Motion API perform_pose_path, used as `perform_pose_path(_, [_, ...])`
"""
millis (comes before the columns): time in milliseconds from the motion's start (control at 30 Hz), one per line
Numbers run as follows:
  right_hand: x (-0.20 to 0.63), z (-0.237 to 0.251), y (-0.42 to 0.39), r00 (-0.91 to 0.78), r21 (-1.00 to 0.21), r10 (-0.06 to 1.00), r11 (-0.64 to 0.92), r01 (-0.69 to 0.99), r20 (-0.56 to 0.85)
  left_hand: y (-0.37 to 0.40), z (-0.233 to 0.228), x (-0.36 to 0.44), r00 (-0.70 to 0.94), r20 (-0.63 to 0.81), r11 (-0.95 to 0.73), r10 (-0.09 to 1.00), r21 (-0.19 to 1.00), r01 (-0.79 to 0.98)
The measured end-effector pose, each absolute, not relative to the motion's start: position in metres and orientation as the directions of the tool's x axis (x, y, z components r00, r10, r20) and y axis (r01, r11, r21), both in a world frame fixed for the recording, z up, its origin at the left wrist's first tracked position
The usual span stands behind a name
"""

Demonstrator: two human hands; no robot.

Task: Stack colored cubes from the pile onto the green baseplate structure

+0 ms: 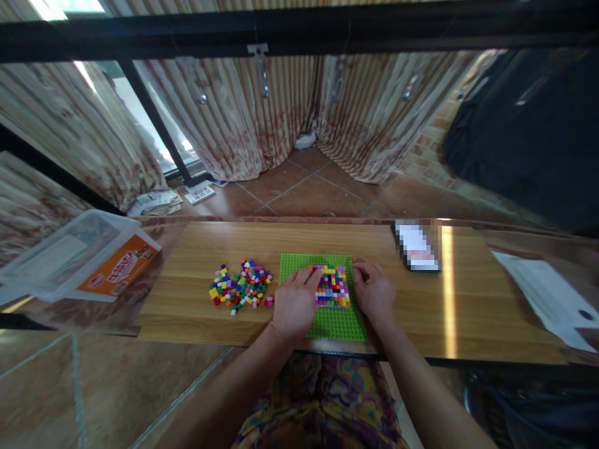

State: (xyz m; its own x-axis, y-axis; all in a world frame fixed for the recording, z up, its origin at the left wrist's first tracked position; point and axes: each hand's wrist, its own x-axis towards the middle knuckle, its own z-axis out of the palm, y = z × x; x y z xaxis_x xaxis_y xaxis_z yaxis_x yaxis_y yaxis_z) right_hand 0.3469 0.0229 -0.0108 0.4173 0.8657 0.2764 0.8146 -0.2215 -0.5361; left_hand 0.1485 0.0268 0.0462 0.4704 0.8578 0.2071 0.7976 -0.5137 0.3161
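Partly hidden, green baseplate [294,268] w/ bricks [333,288] lay btwn hands: left hand [294,307], right hand [374,293] resting loosely open, gripping nothing.

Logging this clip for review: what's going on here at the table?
A person sits at a wooden table with both hands on a green baseplate. The left hand and right hand flank a patch of small coloured bricks pressed onto the plate. A loose pile of bricks lies to the left; a phone lies to the right.
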Motion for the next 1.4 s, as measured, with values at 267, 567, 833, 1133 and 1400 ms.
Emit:
perform_pose_path(267, [0.348, -0.012, 0.023, 0.423, -0.519, 0.866, -0.241, 0.82, 0.266, 0.009, 0.031, 0.12, 0.348, 0.318, -0.471, 0.882, 0.559, 0.682])
perform_pose_path(567, [0.352, -0.015, 0.021, 0.393, -0.502, 0.87, -0.207, 0.84, 0.298, -0.015, 0.021, 0.048, 0.1, 0.296, -0.27, 0.95, 0.615, 0.741])
perform_pose_path(833, [0.354, -0.016, 0.021, 0.396, -0.466, 0.866, -0.226, 0.855, 0.306, -0.014, 0.009, 0.047, 0.097, 0.253, -0.234, 0.963, 0.597, 0.767])
perform_pose_path(1133, [0.354, -0.016, 0.02, 0.387, -0.451, 0.864, -0.219, 0.865, 0.322, -0.009, 0.01, 0.053, 0.158, 0.229, -0.257, 0.961, 0.519, 0.815])
perform_pose_path(1400, [0.354, -0.016, 0.02, 0.383, -0.461, 0.87, -0.214, 0.861, 0.31, -0.005, 0.008, 0.057, 0.136, 0.28, -0.275, 0.95, 0.552, 0.787])
